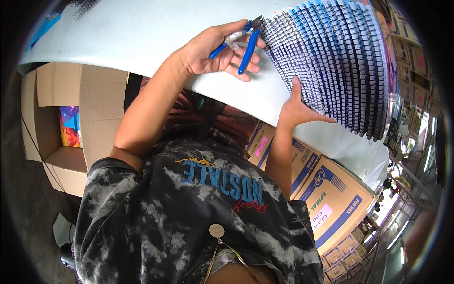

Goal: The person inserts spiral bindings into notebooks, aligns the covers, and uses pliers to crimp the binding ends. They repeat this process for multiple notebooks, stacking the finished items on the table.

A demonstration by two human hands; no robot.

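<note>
On the pale counter (142,33), left hand (213,52) grips blue-handled metal cutters (246,40), tips touching the fanned stack of spiral-bound notebooks (336,61) at 1 o'clock. Right hand (298,111) lies open, fingers flat against the stack's lower edge.

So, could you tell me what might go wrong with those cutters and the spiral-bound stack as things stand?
1. The cutters in the left hand have their tips right at the stack's wire coils, so a slip could nick a coil or a cover.
2. The stack is fanned out and overhangs the table edge, steadied only by the right hand; it might slide off.
</note>
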